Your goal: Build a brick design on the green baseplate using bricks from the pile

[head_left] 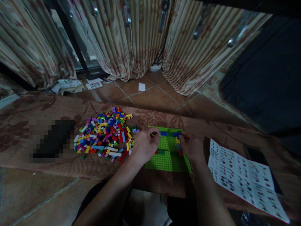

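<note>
Left hand (146,145) and right hand (192,147) have fingers curled at opposite ends of a blue brick row (164,133); whether either pinches a brick cannot be told. The row lies between the fingertips, long axis running left to right, neither hand clearly nearer, near the far edge of a green baseplate (166,165). Loose bricks (103,137) heap leftward; a printed sheet (244,174) lies right.
</note>
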Demonstrator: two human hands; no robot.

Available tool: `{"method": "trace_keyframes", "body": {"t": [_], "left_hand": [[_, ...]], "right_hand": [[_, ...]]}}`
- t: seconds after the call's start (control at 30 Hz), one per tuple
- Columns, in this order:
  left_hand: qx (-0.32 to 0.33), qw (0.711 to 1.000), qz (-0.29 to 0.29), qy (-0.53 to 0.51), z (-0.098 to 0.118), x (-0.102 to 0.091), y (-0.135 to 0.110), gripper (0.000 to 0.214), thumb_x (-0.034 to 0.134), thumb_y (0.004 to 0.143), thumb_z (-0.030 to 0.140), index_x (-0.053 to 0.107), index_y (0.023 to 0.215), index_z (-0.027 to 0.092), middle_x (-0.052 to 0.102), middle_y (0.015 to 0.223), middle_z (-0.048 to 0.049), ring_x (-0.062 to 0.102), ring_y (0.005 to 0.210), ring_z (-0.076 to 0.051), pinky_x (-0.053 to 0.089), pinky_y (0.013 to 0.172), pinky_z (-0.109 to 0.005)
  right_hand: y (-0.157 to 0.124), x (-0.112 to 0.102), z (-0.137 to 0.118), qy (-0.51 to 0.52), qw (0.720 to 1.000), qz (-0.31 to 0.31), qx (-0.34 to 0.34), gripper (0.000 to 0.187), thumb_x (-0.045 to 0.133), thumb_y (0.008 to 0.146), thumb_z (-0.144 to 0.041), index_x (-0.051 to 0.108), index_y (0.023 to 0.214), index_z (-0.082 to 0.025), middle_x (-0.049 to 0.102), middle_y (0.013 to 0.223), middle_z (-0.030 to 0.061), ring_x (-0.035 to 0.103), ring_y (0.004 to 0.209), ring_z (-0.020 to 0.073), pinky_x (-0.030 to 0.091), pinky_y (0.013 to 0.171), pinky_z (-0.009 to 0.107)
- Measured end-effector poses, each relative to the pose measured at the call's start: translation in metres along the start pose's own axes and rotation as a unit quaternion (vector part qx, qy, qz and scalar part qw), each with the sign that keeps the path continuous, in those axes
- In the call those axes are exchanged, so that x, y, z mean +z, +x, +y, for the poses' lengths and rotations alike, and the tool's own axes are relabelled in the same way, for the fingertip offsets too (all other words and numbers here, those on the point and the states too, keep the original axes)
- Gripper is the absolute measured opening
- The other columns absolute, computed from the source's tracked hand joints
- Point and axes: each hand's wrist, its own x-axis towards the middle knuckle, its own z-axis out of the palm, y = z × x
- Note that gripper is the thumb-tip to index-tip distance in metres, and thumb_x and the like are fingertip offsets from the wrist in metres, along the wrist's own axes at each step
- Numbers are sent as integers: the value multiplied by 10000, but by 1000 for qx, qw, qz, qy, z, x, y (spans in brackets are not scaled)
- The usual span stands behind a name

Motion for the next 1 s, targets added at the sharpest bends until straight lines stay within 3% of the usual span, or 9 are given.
{"method": "trace_keyframes", "body": {"t": [0.2, 0.4, 1.0], "left_hand": [[6, 1000, 2, 2, 1, 0, -1, 227, 559, 857, 244, 724, 1001, 187, 729, 831, -27, 632, 685, -151, 483, 655, -261], [0, 1000, -2, 15, 3, -2, -1, 233, 558, 861, 244, 726, 1016, 199, 721, 802, -24, 639, 708, -165, 497, 686, -281], [6, 1000, 8, 16, 4, -3, -3, 214, 552, 865, 228, 723, 992, 200, 735, 854, -37, 659, 748, -173, 527, 761, -319]], "right_hand": [[5, -2, 5, 1, 999, 29, 28, 358, 451, 902, -352, 720, 1085, -202, 732, 871, 95, 657, 777, 224, 464, 710, 318], [7, 5, 6, 15, 1000, 25, -5, 383, 465, 885, -400, 721, 1087, -201, 731, 884, 95, 659, 810, 242, 476, 738, 345], [9, 17, 18, 109, 994, 22, -8, 328, 544, 831, -370, 750, 1019, -198, 751, 921, 89, 681, 855, 240, 511, 796, 344]]}}
